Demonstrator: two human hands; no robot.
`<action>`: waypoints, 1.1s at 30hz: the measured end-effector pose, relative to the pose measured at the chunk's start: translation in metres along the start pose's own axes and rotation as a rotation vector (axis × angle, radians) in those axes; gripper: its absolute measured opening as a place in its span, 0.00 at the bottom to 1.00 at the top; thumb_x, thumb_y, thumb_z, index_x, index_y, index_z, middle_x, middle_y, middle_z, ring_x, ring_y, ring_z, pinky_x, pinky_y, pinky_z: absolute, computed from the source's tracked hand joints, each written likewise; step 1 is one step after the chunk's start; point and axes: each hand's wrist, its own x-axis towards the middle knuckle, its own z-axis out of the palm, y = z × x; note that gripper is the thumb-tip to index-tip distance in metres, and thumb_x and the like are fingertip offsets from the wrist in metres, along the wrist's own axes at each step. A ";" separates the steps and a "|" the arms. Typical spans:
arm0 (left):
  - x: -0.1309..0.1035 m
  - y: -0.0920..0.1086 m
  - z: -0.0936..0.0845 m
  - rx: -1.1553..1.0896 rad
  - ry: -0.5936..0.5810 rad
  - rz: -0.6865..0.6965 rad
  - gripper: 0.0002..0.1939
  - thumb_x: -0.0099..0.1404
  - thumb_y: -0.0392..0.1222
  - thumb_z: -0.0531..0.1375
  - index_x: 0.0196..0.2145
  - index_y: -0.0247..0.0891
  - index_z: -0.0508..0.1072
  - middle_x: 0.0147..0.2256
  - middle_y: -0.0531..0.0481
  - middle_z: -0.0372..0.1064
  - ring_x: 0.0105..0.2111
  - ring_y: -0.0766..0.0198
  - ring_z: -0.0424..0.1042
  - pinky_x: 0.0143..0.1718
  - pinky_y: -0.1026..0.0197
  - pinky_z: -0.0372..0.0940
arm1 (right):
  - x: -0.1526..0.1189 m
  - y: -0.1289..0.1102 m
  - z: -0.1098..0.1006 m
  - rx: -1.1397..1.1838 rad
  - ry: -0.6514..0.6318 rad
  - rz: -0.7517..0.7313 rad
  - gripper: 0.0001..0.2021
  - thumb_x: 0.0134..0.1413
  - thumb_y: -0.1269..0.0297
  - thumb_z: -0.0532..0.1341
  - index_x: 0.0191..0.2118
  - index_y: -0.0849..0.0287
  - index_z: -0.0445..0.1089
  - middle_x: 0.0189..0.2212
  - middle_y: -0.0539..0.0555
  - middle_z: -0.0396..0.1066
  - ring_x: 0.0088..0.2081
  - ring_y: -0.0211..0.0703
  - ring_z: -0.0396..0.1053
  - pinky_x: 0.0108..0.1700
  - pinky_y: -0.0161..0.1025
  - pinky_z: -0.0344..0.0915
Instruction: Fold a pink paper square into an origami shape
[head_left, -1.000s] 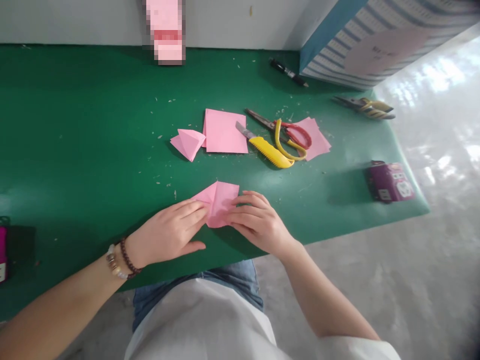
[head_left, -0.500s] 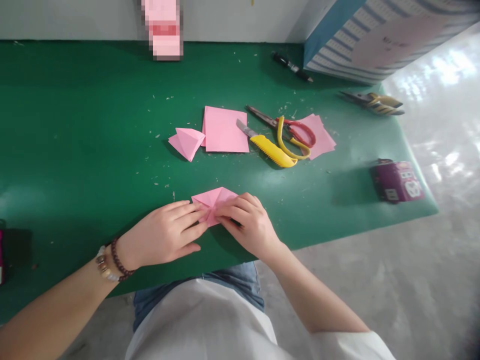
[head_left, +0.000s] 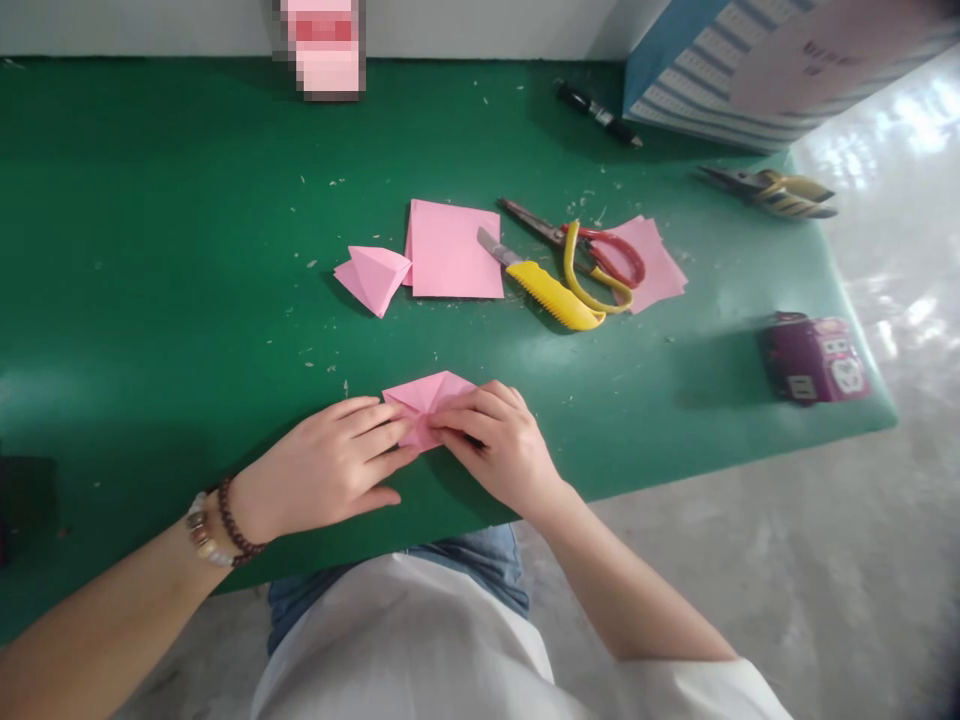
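Note:
A pink sheet of folded paper (head_left: 431, 390) with creases meeting near its middle lies at the front of the green table. My left hand (head_left: 337, 460) rests flat with fingers outstretched, the fingertips on the paper's left side. My right hand (head_left: 499, 435) has its fingers curled and pinched on the right side of the paper, covering that part. Beyond the hands lie a small folded pink paper piece (head_left: 373, 278) and a stack of square pink paper (head_left: 456, 250), the two touching or nearly so.
A yellow-handled knife (head_left: 555, 295) and scissors (head_left: 600, 262) lie beside the stack, partly over more pink paper (head_left: 652, 262). Further off are a black pen (head_left: 598, 115), pliers (head_left: 772, 190), a purple box-shaped object (head_left: 817, 358) and a striped box (head_left: 705, 90). Paper scraps dot the green table (head_left: 187, 260).
The camera view has shifted slightly, so the far objects sit higher and those at right further right. Both hands stay on the folded paper with hardly any movement.

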 end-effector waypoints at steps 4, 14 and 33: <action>0.000 0.000 -0.001 -0.003 -0.003 -0.002 0.22 0.68 0.48 0.59 0.55 0.33 0.69 0.54 0.41 0.68 0.56 0.50 0.64 0.59 0.45 0.61 | 0.001 -0.001 -0.001 0.004 -0.009 -0.004 0.06 0.60 0.67 0.62 0.37 0.55 0.77 0.33 0.53 0.77 0.37 0.44 0.68 0.41 0.44 0.64; 0.001 0.000 -0.004 -0.029 -0.043 -0.009 0.27 0.68 0.48 0.59 0.61 0.36 0.64 0.58 0.43 0.66 0.55 0.49 0.64 0.58 0.43 0.60 | 0.001 0.001 -0.001 0.033 -0.024 0.006 0.05 0.59 0.67 0.63 0.37 0.55 0.77 0.33 0.53 0.76 0.37 0.45 0.67 0.42 0.45 0.65; 0.003 -0.001 -0.004 -0.097 -0.015 -0.066 0.21 0.69 0.40 0.57 0.59 0.41 0.64 0.57 0.48 0.68 0.58 0.54 0.62 0.57 0.48 0.60 | -0.018 -0.016 -0.010 -0.092 0.156 -0.158 0.09 0.59 0.72 0.61 0.43 0.53 0.73 0.35 0.52 0.76 0.38 0.44 0.69 0.41 0.44 0.68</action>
